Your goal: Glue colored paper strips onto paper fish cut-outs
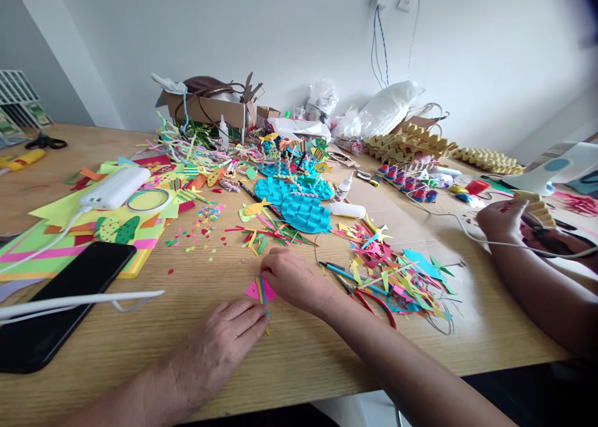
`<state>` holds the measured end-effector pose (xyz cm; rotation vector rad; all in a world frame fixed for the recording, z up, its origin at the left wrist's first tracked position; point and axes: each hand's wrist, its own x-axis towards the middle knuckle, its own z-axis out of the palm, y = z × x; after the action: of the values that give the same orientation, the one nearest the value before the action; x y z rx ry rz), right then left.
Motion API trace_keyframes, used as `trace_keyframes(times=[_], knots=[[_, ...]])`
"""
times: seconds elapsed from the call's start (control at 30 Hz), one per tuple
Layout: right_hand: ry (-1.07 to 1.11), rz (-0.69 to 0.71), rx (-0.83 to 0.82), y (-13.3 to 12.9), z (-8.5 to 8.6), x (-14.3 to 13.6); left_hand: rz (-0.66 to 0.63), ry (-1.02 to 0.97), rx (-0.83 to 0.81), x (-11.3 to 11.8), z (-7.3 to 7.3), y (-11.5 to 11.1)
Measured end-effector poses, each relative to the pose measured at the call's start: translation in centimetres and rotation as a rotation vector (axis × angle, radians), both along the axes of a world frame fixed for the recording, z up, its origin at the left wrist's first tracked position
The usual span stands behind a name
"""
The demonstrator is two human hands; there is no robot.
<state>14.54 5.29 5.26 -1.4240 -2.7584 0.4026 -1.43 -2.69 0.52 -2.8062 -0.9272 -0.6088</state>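
Observation:
A small pink paper piece point(253, 290) with blue and yellow strips across it lies on the wooden table point(187, 327) between my hands. My left hand point(231, 333) rests flat at its lower left, fingers together, the fingertips on the strips' lower ends. At its upper right edge, my right hand point(289, 277) has its fingers curled and pressed down on the paper; the fingertips are partly hidden. Beyond my hands stands a blue paper piece point(303, 212) with raised flaps.
Red-handled scissors point(378, 305) and paper scraps point(406, 277) lie right of my right hand. A black phone point(70, 302) is at left, a power bank point(114, 187) behind it. Another person's hand point(502, 221) holds egg-carton material at right.

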Motion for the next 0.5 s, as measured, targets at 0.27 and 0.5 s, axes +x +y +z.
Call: trace_keyframes(times=[0.27, 0.5], knots=[[0.078, -0.057, 0.09, -1.8, 0.3, 3.1, 0.04, -0.148, -0.189, -2.0, 1.3, 1.1], [0.128, 0.056, 0.077, -6.6, -0.3, 3.8, -0.005, -0.137, -0.089, -2.6, 1.4, 2.7]])
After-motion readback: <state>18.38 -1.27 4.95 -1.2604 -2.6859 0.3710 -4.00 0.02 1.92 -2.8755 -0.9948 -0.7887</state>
